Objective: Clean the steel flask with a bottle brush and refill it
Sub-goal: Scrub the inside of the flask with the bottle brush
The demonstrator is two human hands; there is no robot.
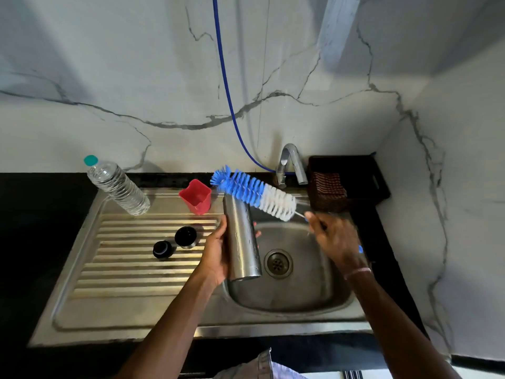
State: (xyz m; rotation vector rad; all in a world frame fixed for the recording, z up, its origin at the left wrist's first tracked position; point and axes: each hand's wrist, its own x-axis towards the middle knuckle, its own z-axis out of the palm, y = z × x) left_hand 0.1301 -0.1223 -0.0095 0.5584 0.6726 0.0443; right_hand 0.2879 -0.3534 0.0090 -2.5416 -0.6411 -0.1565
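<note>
The fingers (257,233) of the left hand (216,255) curl round one smooth, shiny steel flask (241,239), a round tube over the left edge of the sink (300,299) bowl. The right hand (336,242) grips the thin handle of one bottle brush (254,191), fluffy blue and white. On the ribbed steel drain board sit a small black cap (163,249) and a bigger black cap (186,237). At its back edge stand one square red cup (196,196) and one clear, bumpy plastic bottle (117,186).
</note>
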